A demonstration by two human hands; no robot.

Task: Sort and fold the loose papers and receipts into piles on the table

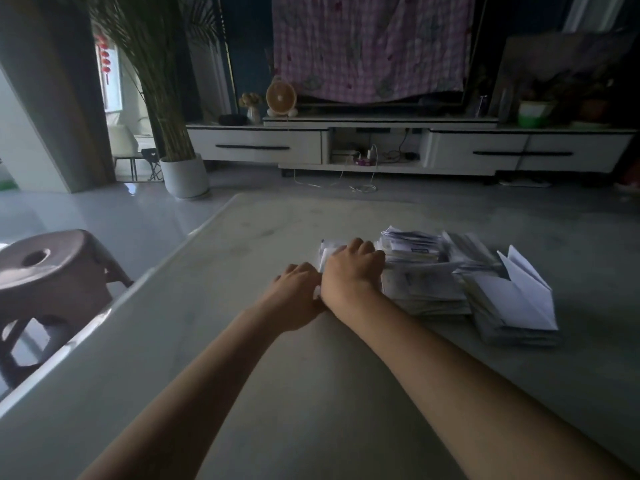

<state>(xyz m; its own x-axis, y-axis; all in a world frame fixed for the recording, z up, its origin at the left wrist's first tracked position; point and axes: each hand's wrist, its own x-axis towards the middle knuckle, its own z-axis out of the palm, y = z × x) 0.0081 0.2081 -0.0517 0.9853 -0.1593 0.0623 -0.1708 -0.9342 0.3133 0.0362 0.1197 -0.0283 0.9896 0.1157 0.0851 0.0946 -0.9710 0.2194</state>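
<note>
Two bare hands at a folded white paper (327,251), beside paper piles on a grey table (242,341).
The right hand (351,268) lies knuckles-up over the folded paper, fingers curled down onto it. The left hand (298,289) sits against the right wrist with its fingertips hidden (grip cannot be told). The paper lies just left of the middle pile (422,275); the right pile (512,303), touching it, is topped by a half-open white sheet. A brown stool (52,271) stands off the table's left edge.
</note>
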